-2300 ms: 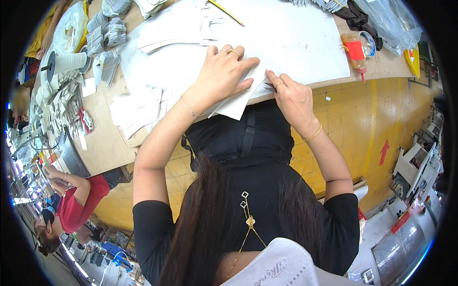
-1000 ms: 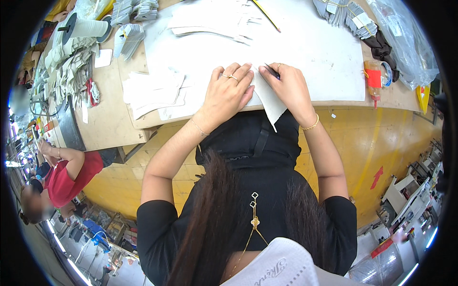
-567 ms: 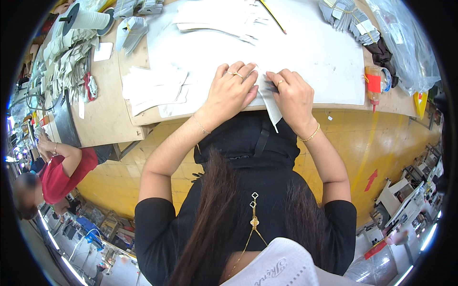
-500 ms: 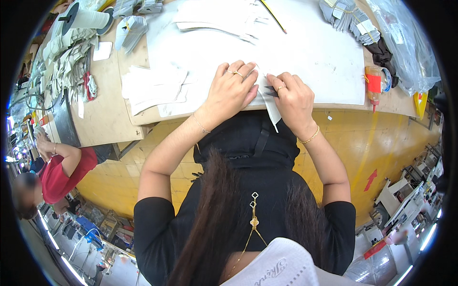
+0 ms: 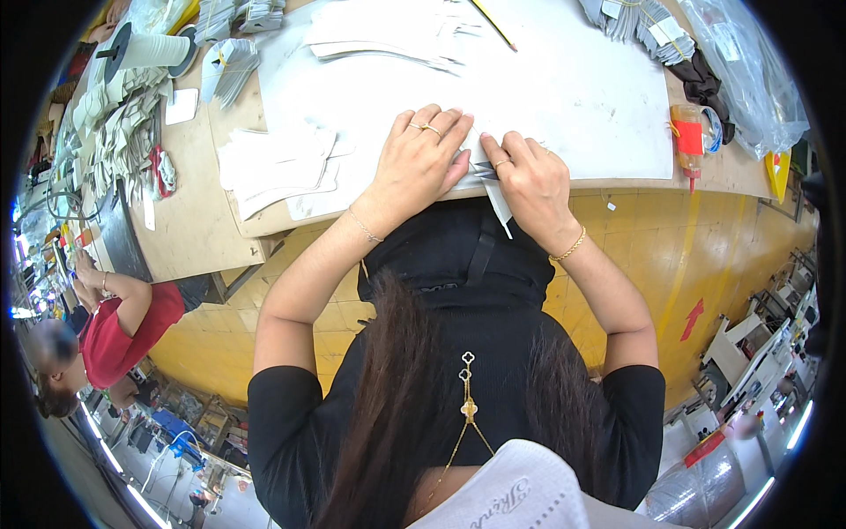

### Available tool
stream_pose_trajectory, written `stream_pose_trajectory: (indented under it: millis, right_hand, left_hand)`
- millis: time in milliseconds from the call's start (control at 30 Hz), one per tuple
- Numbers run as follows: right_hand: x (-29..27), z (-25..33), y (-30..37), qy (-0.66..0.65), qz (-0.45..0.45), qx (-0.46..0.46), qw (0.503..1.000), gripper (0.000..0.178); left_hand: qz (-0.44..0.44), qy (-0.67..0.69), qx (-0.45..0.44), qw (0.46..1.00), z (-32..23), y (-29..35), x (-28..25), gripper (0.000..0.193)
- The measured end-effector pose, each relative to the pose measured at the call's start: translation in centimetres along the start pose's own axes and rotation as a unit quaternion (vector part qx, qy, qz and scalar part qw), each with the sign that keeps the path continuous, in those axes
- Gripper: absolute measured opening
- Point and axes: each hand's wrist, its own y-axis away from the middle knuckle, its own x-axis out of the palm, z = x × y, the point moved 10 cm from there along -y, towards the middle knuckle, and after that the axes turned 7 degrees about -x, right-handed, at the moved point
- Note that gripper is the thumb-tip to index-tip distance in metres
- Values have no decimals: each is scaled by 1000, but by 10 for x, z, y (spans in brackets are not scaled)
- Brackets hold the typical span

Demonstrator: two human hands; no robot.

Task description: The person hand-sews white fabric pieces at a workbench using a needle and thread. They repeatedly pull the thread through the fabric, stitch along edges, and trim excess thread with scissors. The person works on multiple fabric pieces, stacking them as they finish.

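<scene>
Presently | left hand (image 5: 426, 157) palm-down at white piece (image 5: 500, 210), grip unclear | right hand (image 5: 530, 183) clasping dark snips (image 5: 484, 173) | pencil (image 5: 495, 26) far on table (image 5: 189, 231)

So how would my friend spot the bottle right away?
Start with the big white sheet on the table, then go right, past the right hand, beyond the sheet's edge. There's an orange-brown bottle, its red tip pointing toward the table's near edge. Unlike the clear plastic bag and dark cloth near it, it wears a wide red band.
</scene>
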Motion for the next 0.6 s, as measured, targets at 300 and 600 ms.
stream_pose_trajectory:
  millis: [300, 600]
  right_hand:
    - [3, 4, 4, 22, 48, -29, 998, 37]
    - [23, 13, -42, -16, -3, -49, 999, 30]
  left_hand:
    - [1, -9, -42, 999, 17, -5, -5, 48]
    - [-77, 41, -51, 995, 29, 12, -25, 44]
